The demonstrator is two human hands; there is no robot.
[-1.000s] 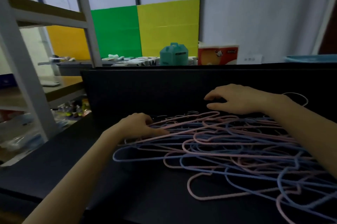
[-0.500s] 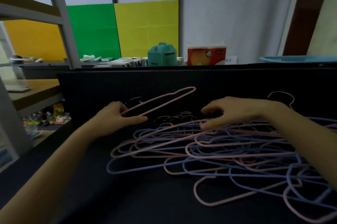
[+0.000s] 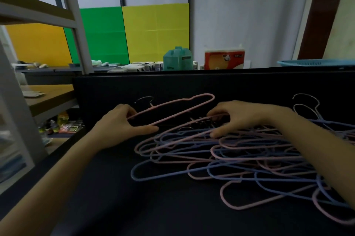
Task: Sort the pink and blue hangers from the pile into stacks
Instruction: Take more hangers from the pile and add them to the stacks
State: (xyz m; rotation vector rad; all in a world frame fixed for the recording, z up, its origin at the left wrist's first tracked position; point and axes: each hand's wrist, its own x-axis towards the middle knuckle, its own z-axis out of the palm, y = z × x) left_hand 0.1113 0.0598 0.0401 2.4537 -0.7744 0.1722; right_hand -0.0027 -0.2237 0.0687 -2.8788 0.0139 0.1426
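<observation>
My left hand (image 3: 123, 126) grasped one pink hanger (image 3: 184, 113) by its left end, thumb under the lower wire and fingers curled over the top. That hanger was up off the pile (image 3: 240, 155), just above its far-left corner. It was tilted, its right end higher and close to my right hand (image 3: 236, 118). Its grey hook (image 3: 144, 99) stuck up on the side away from me.

My right hand lay on the far edge of the pile with fingers bent down among the metal hooks and the thumb pressed on the wires. Whether it held any of them, I could not tell.

The pile itself was a tangle of pink and blue hangers on the black table (image 3: 153, 207), and my right forearm crossed over its right side. One blue hanger (image 3: 138, 170) stuck out at the pile's left edge, and a pink one (image 3: 228, 197) at its near edge. At the pile's far-right corner two hooks (image 3: 305, 101) stood up against the black board (image 3: 192, 85) that ran behind the pile.

Beyond the pile, past that board, were a teal box (image 3: 177, 59), a red and white pack (image 3: 223, 60) and a blue basket (image 3: 315, 62). Further behind hung green (image 3: 101, 34), yellow (image 3: 155, 30) and orange (image 3: 38, 43) panels. A grey rack (image 3: 75, 24) stood well left of the pile.
</observation>
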